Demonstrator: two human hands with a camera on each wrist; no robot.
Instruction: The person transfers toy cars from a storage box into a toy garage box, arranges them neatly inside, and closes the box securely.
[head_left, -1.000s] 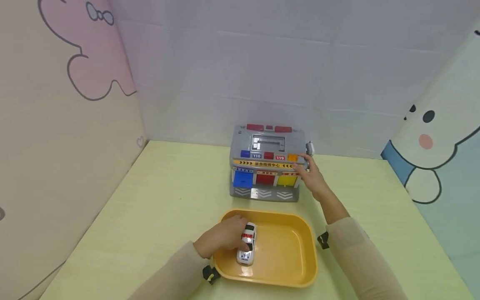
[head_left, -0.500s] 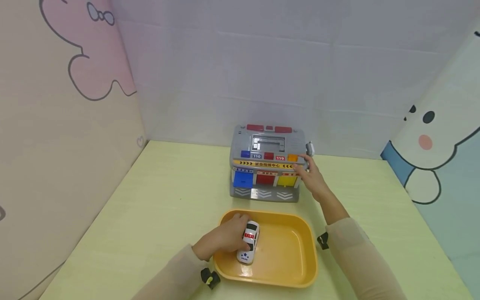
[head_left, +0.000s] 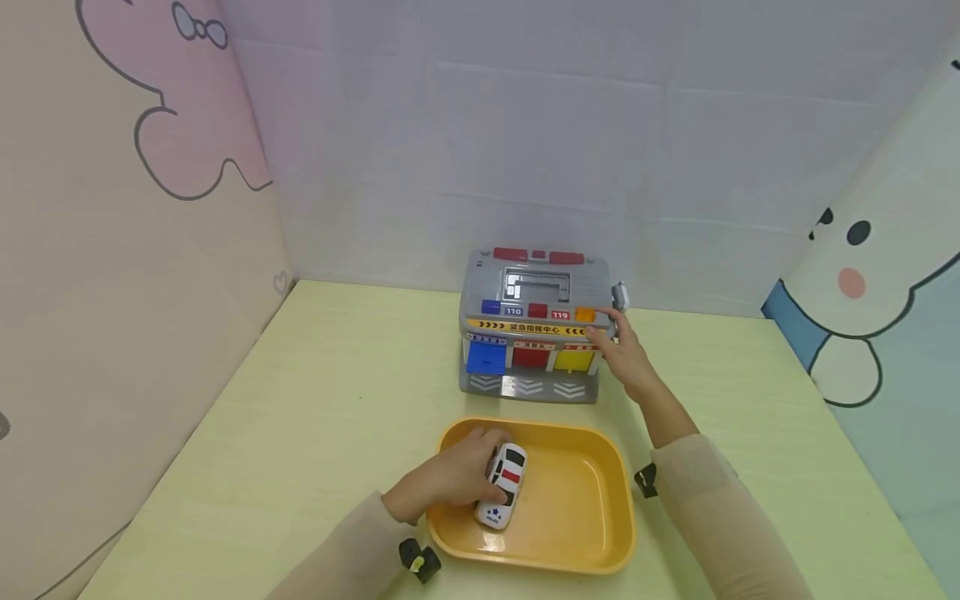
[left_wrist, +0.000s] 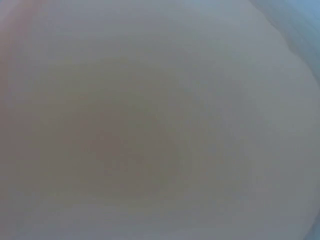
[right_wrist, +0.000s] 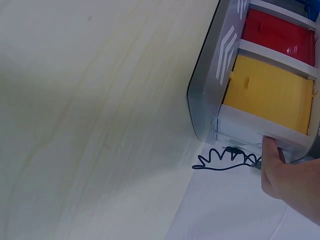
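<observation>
My left hand [head_left: 463, 473] is inside the yellow tray [head_left: 558, 563], gripping a white toy police car [head_left: 510, 477] from its left side. The car has a red roof bar and blue stars, and its star-marked end points toward me. Behind the tray stands a grey toy garage [head_left: 531, 387] with blue, red and yellow doors. My right hand [head_left: 626, 354] holds the garage by its right front roof corner, thumb on the front edge. In the right wrist view, a finger of that hand [right_wrist: 287, 177] touches the white side wall beside the yellow door [right_wrist: 270, 92]. The left wrist view is only a pale blur.
A small grey piece [head_left: 621, 297] sticks out from the garage's right side. A dark coiled cord [right_wrist: 222, 159] shows beside the garage. Pale walls with cartoon drawings enclose the yellow-green table [head_left: 337, 400] at the back and both sides.
The police car has turned in the tray, its far end swinging to the right. My left hand has shifted slightly right with it. The right hand has stayed on the garage.
</observation>
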